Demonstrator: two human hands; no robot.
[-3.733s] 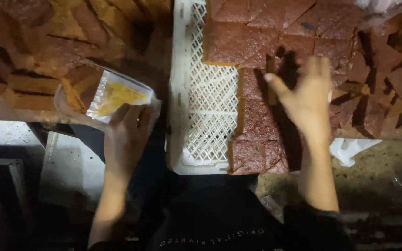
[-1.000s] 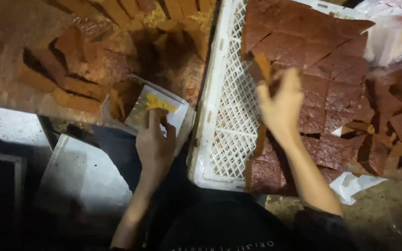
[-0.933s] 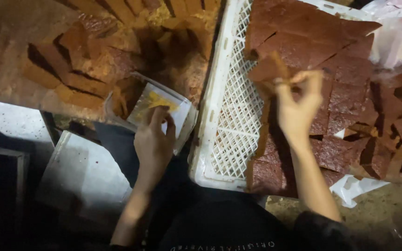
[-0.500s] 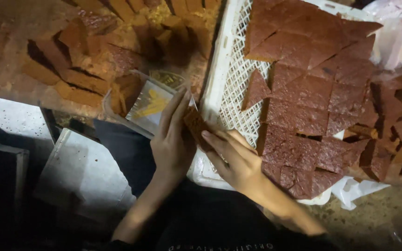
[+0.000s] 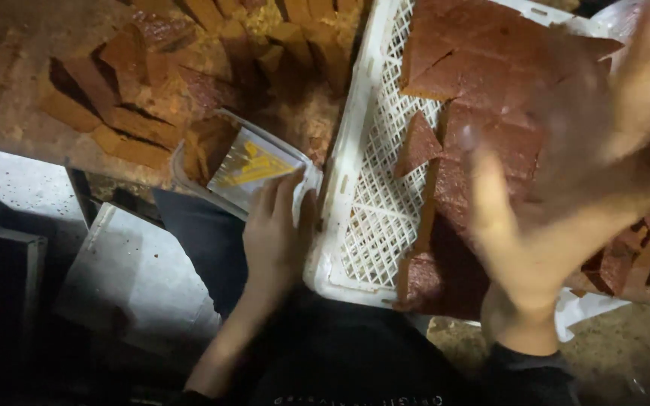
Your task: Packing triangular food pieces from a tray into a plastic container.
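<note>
My left hand holds the near edge of a clear plastic pack with a yellow label. The pack rests at the table edge and several brown slices stand in its left side. My right hand is blurred by motion. It hovers with fingers spread and nothing in it over a white lattice crate. The crate holds flat reddish-brown slabs cut into squares, and a loose triangular piece lies on the bare lattice.
A heap of cut brown slices lies on the table left of the crate. More loose pieces sit at the right. A white speckled board leans at lower left by my dark-clothed lap.
My right hand lifted a brown piece from the crate, carried it to the pack by my left hand, and has swung back over the crate without it.
</note>
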